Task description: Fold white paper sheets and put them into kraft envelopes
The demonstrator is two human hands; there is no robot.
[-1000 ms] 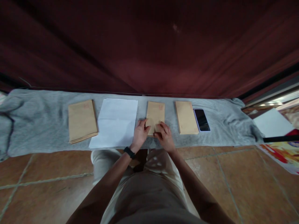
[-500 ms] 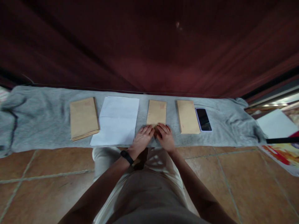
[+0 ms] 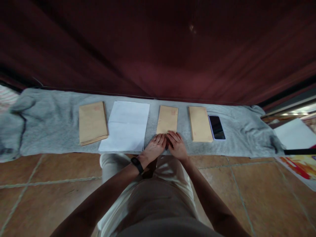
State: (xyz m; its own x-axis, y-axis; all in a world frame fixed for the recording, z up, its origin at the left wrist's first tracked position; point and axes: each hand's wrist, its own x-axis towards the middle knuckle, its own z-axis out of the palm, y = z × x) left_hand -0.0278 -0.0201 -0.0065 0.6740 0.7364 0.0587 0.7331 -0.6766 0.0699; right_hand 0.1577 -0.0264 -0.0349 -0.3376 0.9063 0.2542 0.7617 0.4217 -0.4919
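Left hand [image 3: 156, 146] and right hand [image 3: 177, 146] are covering the near end of the envelope [image 3: 168, 118], whether pinching I cannot tell; paper [image 3: 127, 126] is lying left, a stack [image 3: 200, 124] and phone [image 3: 217, 127] right.

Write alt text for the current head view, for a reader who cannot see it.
A person's left hand and right hand rest side by side at the near end of a brown envelope on a grey cloth. White paper sheets and a wide brown stack lie to its left; a narrower brown stack and a phone lie to its right.
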